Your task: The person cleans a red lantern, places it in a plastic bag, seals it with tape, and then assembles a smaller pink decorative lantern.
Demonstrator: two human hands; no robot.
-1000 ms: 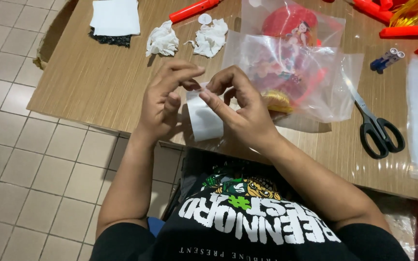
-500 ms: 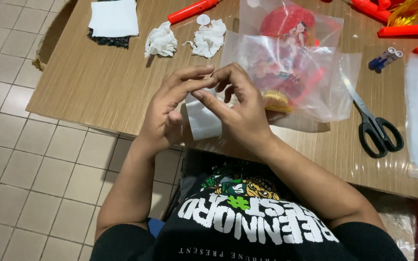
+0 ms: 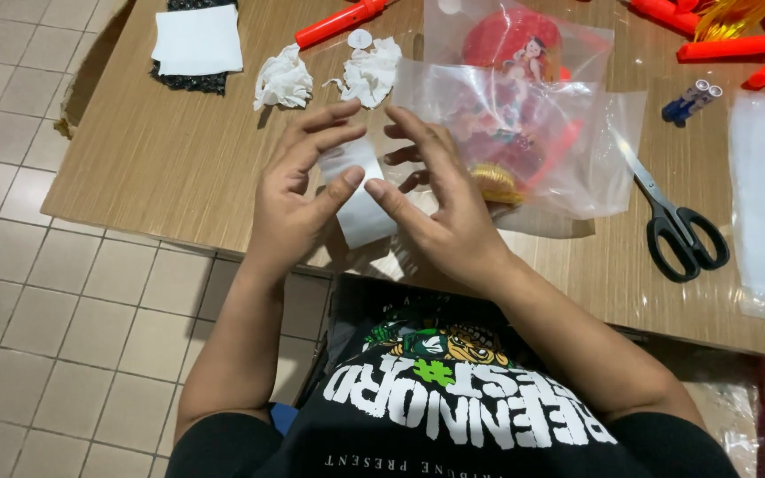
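Left hand [image 3: 298,190] and right hand [image 3: 440,208]: fingers spreading open, thumbs pinching white paper strip [image 3: 358,195] above wooden table [image 3: 161,168]; clear plastic bag [image 3: 533,133] lying beside.

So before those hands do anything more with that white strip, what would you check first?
1. White strip between both thumbs: ok.
2. Left hand fingers spread, not clenched: ok.
3. Right hand fingers spread, close to the clear plastic bag: ok.
4. Scissors lying apart from both hands: ok.
5. Whether the strip is sticky or stuck to a thumb: cannot tell.
6. Crumpled white paper out of the way: ok.
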